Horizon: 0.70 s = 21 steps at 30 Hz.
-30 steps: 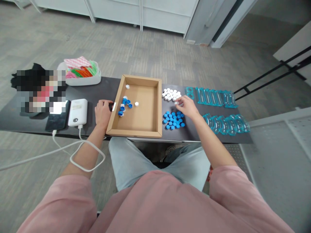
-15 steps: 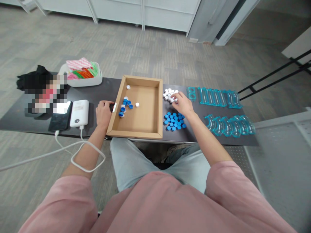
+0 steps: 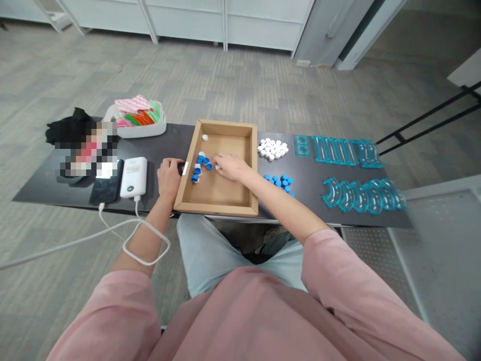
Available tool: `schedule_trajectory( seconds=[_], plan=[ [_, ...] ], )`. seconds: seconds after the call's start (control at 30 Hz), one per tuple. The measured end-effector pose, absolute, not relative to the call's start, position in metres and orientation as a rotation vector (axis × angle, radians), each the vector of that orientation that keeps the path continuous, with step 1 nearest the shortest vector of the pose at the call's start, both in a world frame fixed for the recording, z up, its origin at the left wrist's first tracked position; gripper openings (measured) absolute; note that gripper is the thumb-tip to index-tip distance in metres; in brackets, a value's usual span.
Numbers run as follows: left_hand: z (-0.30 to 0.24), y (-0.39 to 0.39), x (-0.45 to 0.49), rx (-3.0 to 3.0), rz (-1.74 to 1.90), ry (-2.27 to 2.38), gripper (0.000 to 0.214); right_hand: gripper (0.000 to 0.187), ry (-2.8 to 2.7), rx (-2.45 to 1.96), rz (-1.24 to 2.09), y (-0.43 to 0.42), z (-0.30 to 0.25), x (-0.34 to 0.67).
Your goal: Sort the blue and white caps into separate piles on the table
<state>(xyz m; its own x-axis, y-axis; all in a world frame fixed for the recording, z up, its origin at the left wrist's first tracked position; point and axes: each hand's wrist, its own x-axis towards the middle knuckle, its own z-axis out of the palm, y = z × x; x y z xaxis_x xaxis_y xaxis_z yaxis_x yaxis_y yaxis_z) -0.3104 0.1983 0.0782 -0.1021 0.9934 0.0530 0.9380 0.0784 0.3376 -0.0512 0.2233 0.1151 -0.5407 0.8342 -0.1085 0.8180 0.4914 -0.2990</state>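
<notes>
A shallow cardboard tray (image 3: pixel 225 203) lies on the black table (image 3: pixel 165 138). Inside it are a cluster of blue hexagonal pieces (image 3: pixel 200 169) with a few white ones, and a lone white piece (image 3: pixel 205 137) near the far wall. My left hand (image 3: pixel 169 175) is curled on the tray's left wall. My right hand (image 3: pixel 230 166) reaches into the tray, its fingertips pinched on a small white piece (image 3: pixel 217 166) beside the blue cluster. Right of the tray lie a pile of white pieces (image 3: pixel 272 148) and a pile of blue pieces (image 3: pixel 281 181), partly hidden by my forearm.
Clear teal curved parts lie in two rows (image 3: pixel 340 150) (image 3: pixel 364 195) at the right. Left of the tray are a white power bank (image 3: pixel 134 176) with a cable, a phone (image 3: pixel 105 188), a white basket of coloured items (image 3: pixel 140 120) and a dark cloth (image 3: pixel 65 130).
My right hand left the white pile at the right and moved left into the tray, down to the white piece there. My left hand stayed on the tray wall.
</notes>
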Motion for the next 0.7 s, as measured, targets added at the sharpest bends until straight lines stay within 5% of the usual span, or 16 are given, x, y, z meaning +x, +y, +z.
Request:
schedule_trajectory(
  seconds=[0.23,0.7],
  plan=[
    [0.070,0.199,-0.314,2.011,0.495,2.151,0.039,0.025,-2.391,-1.189,0.674,0.186,0.116,0.003],
    [0.071,0.202,-0.317,1.973,0.464,2.147,0.040,0.025,-1.847,-1.767,0.641,0.184,0.081,0.177]
  ],
)
